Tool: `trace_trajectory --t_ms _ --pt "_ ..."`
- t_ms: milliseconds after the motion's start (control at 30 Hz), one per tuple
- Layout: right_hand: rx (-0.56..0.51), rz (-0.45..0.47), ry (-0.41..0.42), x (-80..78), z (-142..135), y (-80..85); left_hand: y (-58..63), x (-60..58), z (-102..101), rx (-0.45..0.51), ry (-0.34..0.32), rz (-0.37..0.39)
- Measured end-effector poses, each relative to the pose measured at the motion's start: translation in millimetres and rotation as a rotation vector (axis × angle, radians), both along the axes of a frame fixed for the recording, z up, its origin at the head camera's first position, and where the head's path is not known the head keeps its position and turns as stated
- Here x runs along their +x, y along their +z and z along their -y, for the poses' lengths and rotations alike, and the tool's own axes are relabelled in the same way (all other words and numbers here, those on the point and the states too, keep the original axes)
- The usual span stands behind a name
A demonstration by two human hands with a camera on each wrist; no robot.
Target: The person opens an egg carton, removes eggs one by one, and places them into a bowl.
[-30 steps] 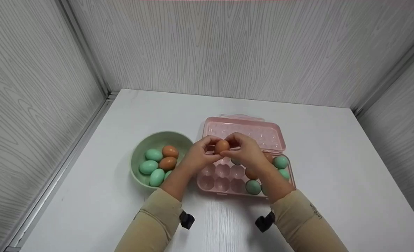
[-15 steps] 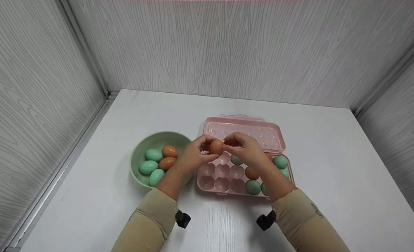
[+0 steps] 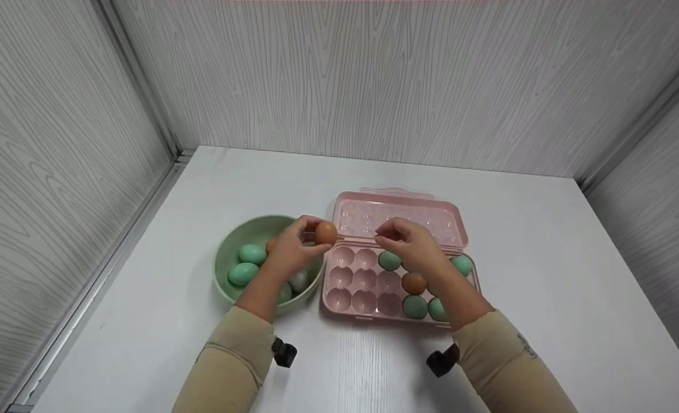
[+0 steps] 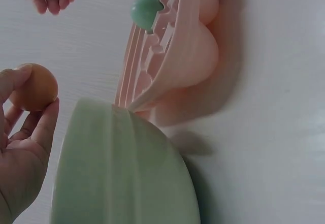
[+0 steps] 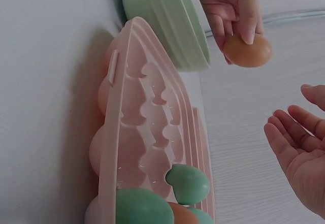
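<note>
In the head view my left hand (image 3: 289, 250) pinches a brown egg (image 3: 326, 233) between thumb and fingers, over the right rim of a pale green bowl (image 3: 262, 228). Green eggs (image 3: 243, 274) and part of a brown one show in that bowl; my hand and forearm hide others. My right hand (image 3: 415, 245), apart from the egg, hovers over a pink egg carton (image 3: 352, 315) with nothing in its fingers. The right wrist view shows its fingers (image 5: 300, 132) loosely bent and spread. Green and brown eggs (image 3: 414, 283) sit in the carton's right part, while its left cups (image 3: 364, 279) are bare.
Hinged back behind the cups, the carton's pink lid (image 3: 368, 213) lies open on the white table (image 3: 551, 275). The bowl stands close against the carton's left end. Grained panels (image 3: 339, 80) wall in the back and both sides.
Both hands held the brown egg together one second ago. My right hand has let go, and my left hand has carried the egg left towards the bowl.
</note>
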State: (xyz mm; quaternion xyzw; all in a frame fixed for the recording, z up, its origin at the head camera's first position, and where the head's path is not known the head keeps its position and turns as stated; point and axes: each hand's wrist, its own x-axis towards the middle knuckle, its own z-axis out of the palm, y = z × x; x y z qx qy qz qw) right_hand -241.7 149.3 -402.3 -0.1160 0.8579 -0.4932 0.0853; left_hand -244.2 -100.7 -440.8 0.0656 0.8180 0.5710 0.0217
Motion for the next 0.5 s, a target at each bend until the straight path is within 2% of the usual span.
trace_trajectory --t_ms 233,500 --pt "0.006 0.003 0.004 -0.8 -3 -4.6 -12.9 -4.1 12 0.004 0.067 0.017" --pt "0.011 -0.032 0.015 -0.2 -6 -4.3 -20.6 -5.3 20 -0.040 0.050 0.074"
